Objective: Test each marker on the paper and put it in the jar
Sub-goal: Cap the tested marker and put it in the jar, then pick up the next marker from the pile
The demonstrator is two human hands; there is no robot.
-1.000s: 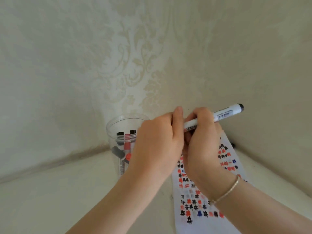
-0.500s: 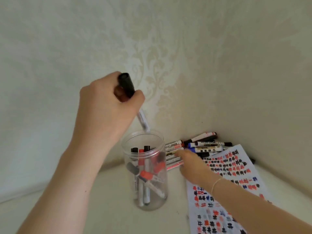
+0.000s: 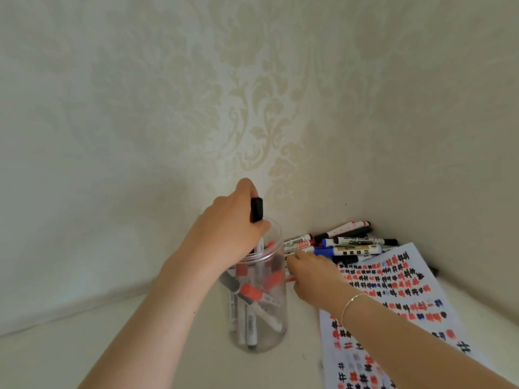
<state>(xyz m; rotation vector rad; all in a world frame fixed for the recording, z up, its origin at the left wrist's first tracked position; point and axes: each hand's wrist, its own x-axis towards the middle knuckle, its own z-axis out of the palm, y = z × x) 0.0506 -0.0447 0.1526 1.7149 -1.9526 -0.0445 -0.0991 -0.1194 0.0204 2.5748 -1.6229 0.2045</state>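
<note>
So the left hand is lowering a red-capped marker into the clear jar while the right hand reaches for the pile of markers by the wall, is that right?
Not quite. The head view shows the marker in the left hand has a black cap, not red. The rest holds: it goes into the clear jar while the right hand reaches the pile of markers by the wall.

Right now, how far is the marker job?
Done: several markers stand in the jar, and the paper is full of test marks. In hand: the left hand lowers a black-capped marker into the jar while the right hand reaches the pile. Left: that pile, roughly ten markers.
</note>
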